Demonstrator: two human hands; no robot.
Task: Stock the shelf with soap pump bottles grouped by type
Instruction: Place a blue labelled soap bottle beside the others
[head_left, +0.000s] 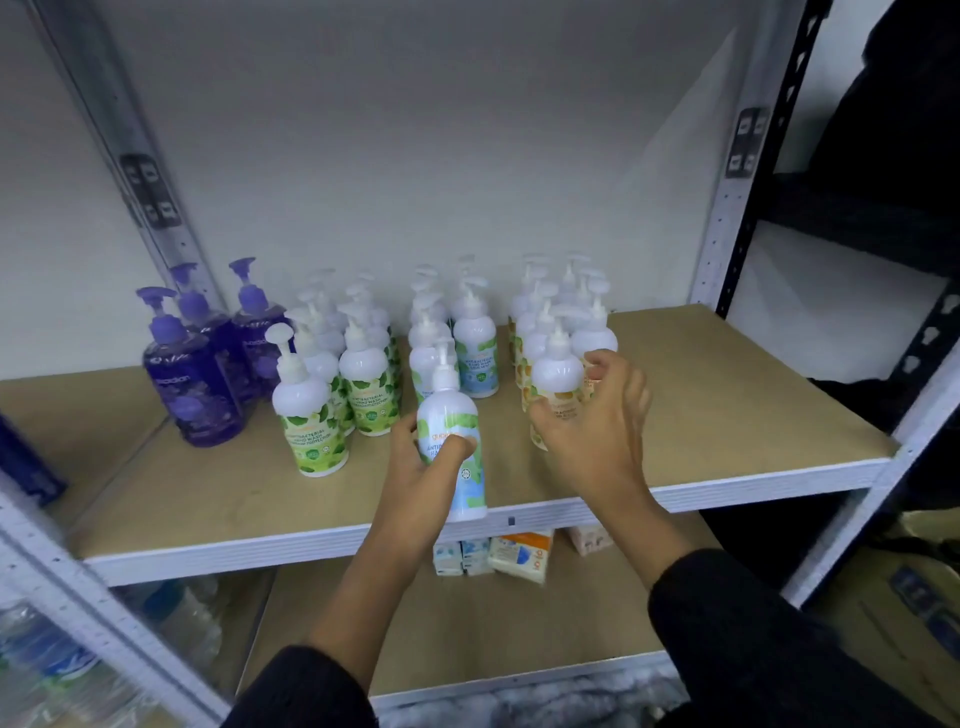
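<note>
My left hand (423, 467) grips a white pump bottle with a blue label (457, 447), held over the shelf's front edge. My right hand (597, 431) is curled round the front orange-label bottle (558, 384) standing on the shelf board (727, 415). Bottles stand grouped in rows: purple bottles (192, 374) at the left, green-label bottles (311, 410) beside them, blue-label bottles (475, 348) in the middle, orange-label bottles (592, 327) at the right.
A white metal rail (779, 480) edges the shelf. Small boxes (519, 553) lie on the lower shelf. Water bottles (47, 649) sit at the lower left. A black upright (769, 156) and dark shelving stand to the right.
</note>
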